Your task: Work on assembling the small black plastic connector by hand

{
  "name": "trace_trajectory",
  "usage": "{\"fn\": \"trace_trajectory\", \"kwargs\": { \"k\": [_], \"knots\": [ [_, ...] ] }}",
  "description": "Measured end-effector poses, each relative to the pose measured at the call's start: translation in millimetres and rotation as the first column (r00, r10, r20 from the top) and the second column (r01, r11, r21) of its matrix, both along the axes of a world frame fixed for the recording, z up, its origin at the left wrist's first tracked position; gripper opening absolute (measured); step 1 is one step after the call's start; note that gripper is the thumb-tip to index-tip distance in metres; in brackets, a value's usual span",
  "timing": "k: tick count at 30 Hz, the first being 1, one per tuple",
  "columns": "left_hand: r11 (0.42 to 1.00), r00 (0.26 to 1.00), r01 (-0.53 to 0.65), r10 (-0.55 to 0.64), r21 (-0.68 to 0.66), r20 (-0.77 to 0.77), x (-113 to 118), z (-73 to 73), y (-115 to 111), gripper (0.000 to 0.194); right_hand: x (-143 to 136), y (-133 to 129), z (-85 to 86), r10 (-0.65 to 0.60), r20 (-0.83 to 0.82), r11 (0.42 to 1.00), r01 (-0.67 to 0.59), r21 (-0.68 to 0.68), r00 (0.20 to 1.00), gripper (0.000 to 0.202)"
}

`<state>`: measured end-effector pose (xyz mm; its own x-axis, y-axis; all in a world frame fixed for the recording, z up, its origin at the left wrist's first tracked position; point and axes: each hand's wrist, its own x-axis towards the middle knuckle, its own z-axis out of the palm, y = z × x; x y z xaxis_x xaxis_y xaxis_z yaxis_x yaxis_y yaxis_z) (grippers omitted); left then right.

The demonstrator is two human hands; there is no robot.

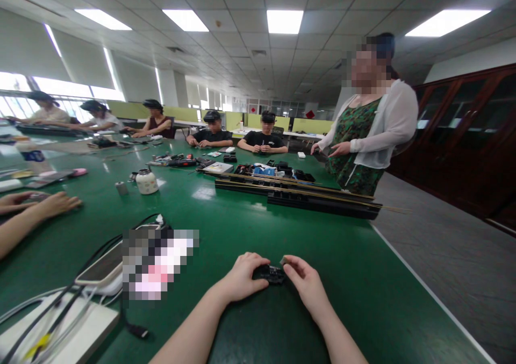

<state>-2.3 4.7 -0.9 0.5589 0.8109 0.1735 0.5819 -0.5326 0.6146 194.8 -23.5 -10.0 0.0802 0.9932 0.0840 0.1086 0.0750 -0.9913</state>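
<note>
My left hand (246, 273) grips the left end of a small black plastic part (273, 274) on the green table, its thumb and fingers closed around it. Some light detail shows on top of the part, too small to make out. Just above its right end, my right hand (304, 280) pinches a small greyish piece (284, 260) between thumb and fingertips. What kind of piece it is, I cannot tell. Whether it touches the black part is also unclear.
Phones (113, 262) with cables lie on the left, by a white box (72, 332). Long black trays (322, 205) with thin brass-coloured rods lie ahead. A white jar (147, 182) stands at centre left. A co-worker's hands (56, 205) rest at far left. A person (363, 122) stands at right.
</note>
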Motion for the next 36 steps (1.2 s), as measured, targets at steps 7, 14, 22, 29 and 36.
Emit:
{"fn": "trace_trajectory", "kwargs": {
  "k": [7, 14, 22, 29, 36],
  "knots": [
    [1.000, 1.000, 0.007, -0.007, 0.024, -0.005, -0.2, -2.1, 0.7, 0.040, -5.2, -10.4, 12.2, 0.117, 0.495, 0.979, -0.184, 0.090, 0.861, 0.016],
    [0.999, 1.000, 0.012, -0.012, 0.038, -0.007, 0.5, -4.6, 1.5, 0.039, -7.4, -11.7, 13.2, 0.129, 0.533, 0.977, -0.199, 0.074, 0.836, 0.018],
    [0.999, 1.000, 0.016, -0.016, 0.049, -0.010, -0.1, -5.7, 2.0, 0.039, -9.2, -12.7, 12.6, 0.135, 0.585, 0.975, -0.213, 0.066, 0.800, 0.017],
    [0.999, 1.000, 0.016, -0.016, 0.041, -0.008, 0.1, -5.5, 2.0, 0.039, -8.6, -12.4, 12.8, 0.142, 0.566, 0.972, -0.223, 0.076, 0.812, 0.019],
    [0.999, 1.000, 0.017, -0.017, 0.038, -0.001, 0.1, -5.0, 1.2, 0.040, -7.5, -12.6, 13.0, 0.147, 0.588, 0.968, -0.238, 0.080, 0.795, 0.019]
  ]
}}
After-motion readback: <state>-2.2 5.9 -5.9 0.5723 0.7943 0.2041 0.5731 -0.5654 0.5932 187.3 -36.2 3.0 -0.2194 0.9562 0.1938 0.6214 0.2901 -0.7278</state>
